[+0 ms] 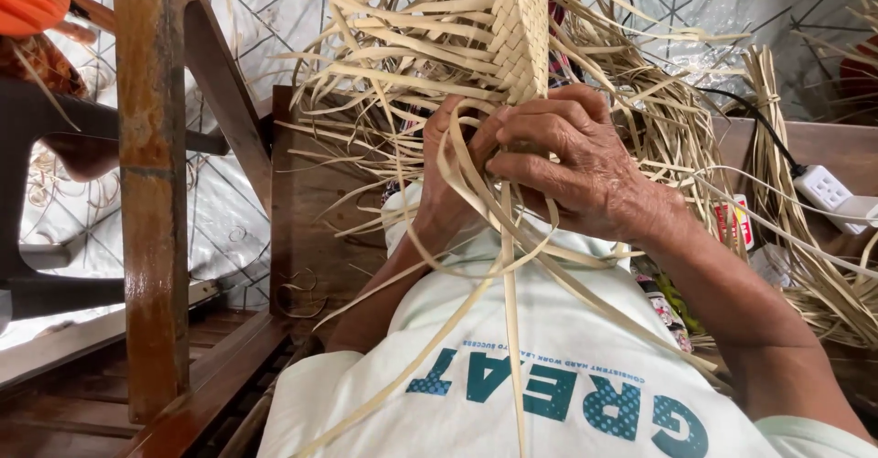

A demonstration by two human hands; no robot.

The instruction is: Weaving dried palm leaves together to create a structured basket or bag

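Note:
A half-woven piece of pale straw strips (517, 28) rises in front of me, its loose ends fanning out on all sides. My right hand (572, 161) grips the lower edge of the weave, fingers curled over several strips. My left hand (448, 179) sits just behind and to the left, pinching strips at the same edge; it is partly hidden by the strands. Long loose strips (508, 321) hang down over my white shirt.
A wooden chair arm (151, 184) stands upright at the left, with its seat planks below. A bundle of straw (777, 175) lies at the right beside a white power strip (828, 193) and its black cable. A dark plastic chair (37, 129) is at far left.

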